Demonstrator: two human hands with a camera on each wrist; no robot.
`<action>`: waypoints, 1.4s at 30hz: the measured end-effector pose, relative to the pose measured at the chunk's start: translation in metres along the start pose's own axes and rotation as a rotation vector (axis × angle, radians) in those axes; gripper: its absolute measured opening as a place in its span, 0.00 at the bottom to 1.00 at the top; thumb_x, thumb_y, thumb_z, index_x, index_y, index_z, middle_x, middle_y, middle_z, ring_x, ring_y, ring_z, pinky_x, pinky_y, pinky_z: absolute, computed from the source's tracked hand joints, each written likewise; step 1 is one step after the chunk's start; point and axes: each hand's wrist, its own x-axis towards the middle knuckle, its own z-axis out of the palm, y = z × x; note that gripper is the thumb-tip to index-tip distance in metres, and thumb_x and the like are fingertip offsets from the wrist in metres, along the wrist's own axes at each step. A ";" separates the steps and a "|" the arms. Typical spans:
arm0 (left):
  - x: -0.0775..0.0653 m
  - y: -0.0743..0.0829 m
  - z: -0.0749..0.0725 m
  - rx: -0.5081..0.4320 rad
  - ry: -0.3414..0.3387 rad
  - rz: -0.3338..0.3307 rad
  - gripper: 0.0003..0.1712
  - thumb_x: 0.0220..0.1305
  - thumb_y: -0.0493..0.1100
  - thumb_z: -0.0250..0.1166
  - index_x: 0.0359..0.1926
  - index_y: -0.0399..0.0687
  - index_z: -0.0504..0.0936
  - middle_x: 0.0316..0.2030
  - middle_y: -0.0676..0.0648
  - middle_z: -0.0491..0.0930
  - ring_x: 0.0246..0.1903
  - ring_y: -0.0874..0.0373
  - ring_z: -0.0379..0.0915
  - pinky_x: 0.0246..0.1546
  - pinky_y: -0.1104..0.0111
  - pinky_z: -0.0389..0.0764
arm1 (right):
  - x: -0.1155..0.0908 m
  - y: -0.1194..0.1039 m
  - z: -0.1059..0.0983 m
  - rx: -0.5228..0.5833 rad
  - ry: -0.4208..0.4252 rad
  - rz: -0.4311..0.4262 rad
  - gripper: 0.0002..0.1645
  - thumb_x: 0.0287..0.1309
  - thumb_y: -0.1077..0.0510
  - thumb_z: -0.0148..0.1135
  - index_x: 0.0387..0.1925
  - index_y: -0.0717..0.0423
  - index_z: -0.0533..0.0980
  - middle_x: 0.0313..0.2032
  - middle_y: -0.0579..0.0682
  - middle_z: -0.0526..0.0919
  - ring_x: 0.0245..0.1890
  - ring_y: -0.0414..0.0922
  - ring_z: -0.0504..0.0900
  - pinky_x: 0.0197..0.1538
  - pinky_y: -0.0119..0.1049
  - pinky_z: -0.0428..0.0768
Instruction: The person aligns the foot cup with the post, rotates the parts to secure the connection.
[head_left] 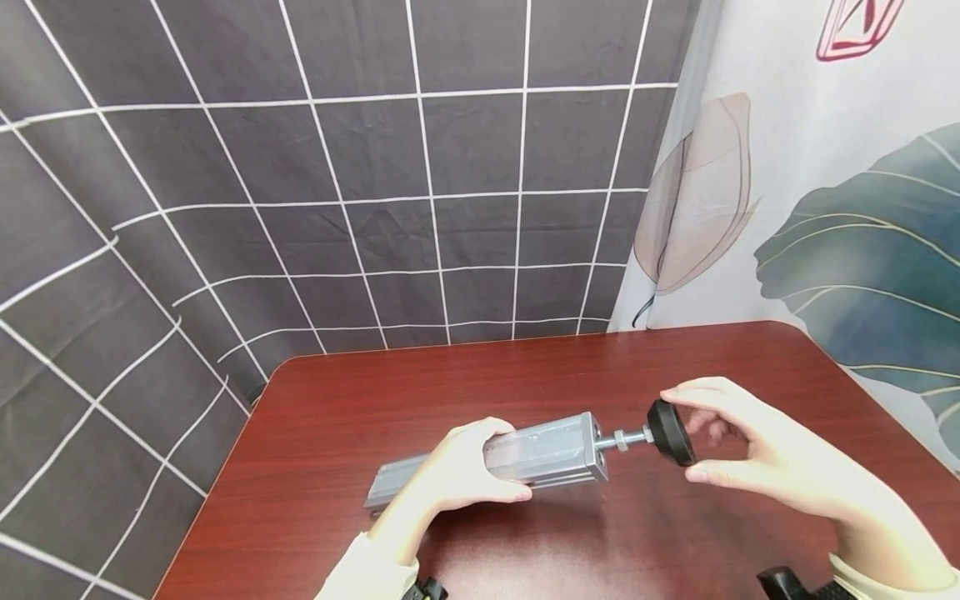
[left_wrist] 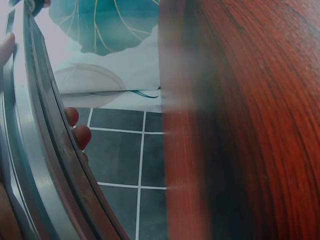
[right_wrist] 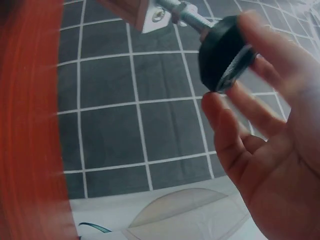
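While the left hand (head_left: 472,471) gripped the metal cylinder (head_left: 543,450) around its body, thumb along the near side and fingertips showing on the far side in the left wrist view, the right hand (head_left: 750,446) held the black cup (head_left: 670,433) at the end of the threaded rod (head_left: 637,436). The right thumb touched the cup's lower edge and a finger its upper edge, with the palm well apart from it. The cylinder lay over the red-brown surface (head_left: 360,392), its rod end pointing toward the right hand; whether the opposite end touched the wood could not be told. A nut (head_left: 621,442) sat on the rod between the cylinder's end plate and the cup.

The step in hand seemed to be turning or adjusting the cup on the rod, the body being braced against twist. The next move, as judged from this hold, called for a firm left grip, a rotation about the rod's own line and a fresh purchase on the rim, since fingertips alone could slip from its sloping side.
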 end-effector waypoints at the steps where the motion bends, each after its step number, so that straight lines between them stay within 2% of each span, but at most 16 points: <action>1: 0.000 0.000 0.000 -0.002 0.001 -0.003 0.36 0.34 0.61 0.76 0.47 0.57 0.76 0.37 0.60 0.76 0.36 0.66 0.71 0.41 0.69 0.73 | 0.001 0.000 0.002 0.014 0.013 0.031 0.46 0.34 0.68 0.76 0.59 0.55 0.67 0.44 0.39 0.73 0.34 0.34 0.73 0.34 0.24 0.73; 4: -0.001 -0.001 0.000 -0.004 0.004 -0.011 0.36 0.34 0.61 0.76 0.47 0.57 0.76 0.37 0.60 0.76 0.36 0.67 0.71 0.40 0.69 0.73 | 0.003 0.000 0.006 0.035 0.043 0.107 0.41 0.38 0.67 0.74 0.57 0.52 0.69 0.35 0.38 0.74 0.30 0.35 0.73 0.31 0.26 0.71; 7: -0.001 -0.002 0.000 0.002 0.008 -0.012 0.35 0.34 0.61 0.76 0.47 0.57 0.76 0.37 0.60 0.76 0.36 0.67 0.71 0.40 0.70 0.73 | 0.002 0.000 0.005 0.023 0.042 0.115 0.43 0.37 0.66 0.74 0.59 0.53 0.68 0.38 0.39 0.74 0.33 0.35 0.73 0.33 0.25 0.72; 11: 0.000 -0.001 0.000 0.016 0.012 0.001 0.35 0.34 0.60 0.76 0.47 0.56 0.76 0.37 0.60 0.76 0.36 0.66 0.71 0.40 0.69 0.73 | -0.001 0.001 -0.001 -0.013 -0.013 0.020 0.53 0.33 0.65 0.77 0.64 0.59 0.62 0.52 0.43 0.71 0.43 0.35 0.73 0.41 0.23 0.72; 14: 0.001 -0.001 -0.001 0.019 0.014 0.009 0.36 0.34 0.60 0.76 0.47 0.56 0.76 0.37 0.60 0.76 0.36 0.66 0.71 0.40 0.69 0.74 | -0.002 0.002 -0.004 -0.034 -0.049 -0.051 0.51 0.34 0.67 0.77 0.63 0.60 0.63 0.58 0.47 0.66 0.45 0.34 0.72 0.43 0.23 0.72; 16: 0.002 -0.001 -0.001 0.020 0.015 0.012 0.36 0.34 0.60 0.76 0.47 0.56 0.76 0.36 0.60 0.76 0.35 0.66 0.71 0.40 0.69 0.74 | -0.002 0.002 -0.003 -0.019 -0.054 -0.045 0.48 0.36 0.69 0.75 0.63 0.58 0.65 0.59 0.47 0.65 0.43 0.34 0.73 0.41 0.23 0.73; 18: 0.002 -0.002 -0.001 0.018 0.012 0.011 0.36 0.34 0.61 0.76 0.47 0.57 0.76 0.36 0.60 0.76 0.35 0.66 0.71 0.39 0.70 0.74 | -0.001 0.002 -0.001 -0.019 -0.031 -0.010 0.46 0.36 0.69 0.74 0.62 0.56 0.66 0.56 0.45 0.68 0.40 0.34 0.73 0.38 0.23 0.74; 22: 0.002 -0.001 -0.002 0.014 -0.001 0.004 0.35 0.34 0.61 0.76 0.46 0.57 0.76 0.35 0.61 0.76 0.34 0.67 0.71 0.39 0.70 0.73 | 0.000 0.001 0.004 -0.028 0.019 0.078 0.42 0.38 0.66 0.74 0.59 0.53 0.68 0.41 0.38 0.73 0.34 0.35 0.74 0.34 0.24 0.72; 24: 0.001 -0.001 -0.001 0.014 -0.005 0.000 0.36 0.34 0.61 0.76 0.47 0.57 0.76 0.35 0.61 0.76 0.34 0.67 0.71 0.39 0.70 0.73 | 0.001 0.001 0.004 -0.038 0.023 0.086 0.44 0.36 0.65 0.75 0.60 0.53 0.68 0.39 0.37 0.74 0.35 0.35 0.73 0.35 0.24 0.71; 29: 0.002 0.000 -0.001 0.014 -0.006 0.001 0.36 0.34 0.61 0.76 0.47 0.57 0.76 0.35 0.61 0.76 0.35 0.67 0.71 0.40 0.70 0.73 | -0.005 0.003 -0.005 -0.077 -0.016 -0.015 0.52 0.31 0.66 0.77 0.63 0.58 0.64 0.57 0.45 0.67 0.49 0.33 0.70 0.44 0.21 0.70; 32: 0.002 0.001 0.000 0.015 -0.005 0.001 0.36 0.34 0.61 0.76 0.47 0.57 0.76 0.36 0.61 0.76 0.35 0.67 0.71 0.40 0.70 0.73 | -0.007 0.004 -0.006 -0.063 -0.027 -0.056 0.48 0.31 0.70 0.76 0.61 0.60 0.67 0.60 0.50 0.64 0.52 0.34 0.69 0.46 0.21 0.70; 34: 0.002 0.001 0.000 0.015 -0.004 0.000 0.36 0.34 0.61 0.76 0.47 0.57 0.76 0.36 0.61 0.76 0.35 0.67 0.71 0.40 0.70 0.73 | -0.007 0.004 -0.005 -0.038 -0.025 -0.040 0.46 0.33 0.72 0.74 0.60 0.58 0.68 0.59 0.48 0.66 0.48 0.34 0.72 0.44 0.21 0.72; 38: 0.002 0.002 0.000 0.010 -0.010 -0.006 0.36 0.34 0.61 0.76 0.47 0.57 0.76 0.36 0.61 0.76 0.35 0.67 0.71 0.40 0.70 0.73 | -0.003 0.004 0.003 0.022 0.028 0.059 0.40 0.39 0.73 0.70 0.58 0.54 0.69 0.45 0.40 0.74 0.36 0.35 0.75 0.36 0.23 0.74; 40: 0.002 0.002 0.000 0.010 -0.015 -0.008 0.36 0.34 0.61 0.76 0.47 0.57 0.76 0.36 0.61 0.76 0.35 0.67 0.71 0.40 0.70 0.73 | -0.001 0.005 0.006 0.033 0.067 0.106 0.35 0.43 0.73 0.68 0.56 0.53 0.71 0.39 0.38 0.75 0.33 0.35 0.75 0.35 0.24 0.72; 42: 0.002 0.003 0.000 0.009 -0.015 -0.008 0.36 0.34 0.61 0.76 0.47 0.57 0.76 0.36 0.61 0.76 0.35 0.67 0.71 0.40 0.70 0.73 | 0.000 0.005 0.006 0.057 0.089 0.116 0.33 0.44 0.73 0.65 0.55 0.54 0.71 0.37 0.40 0.77 0.34 0.36 0.74 0.34 0.24 0.72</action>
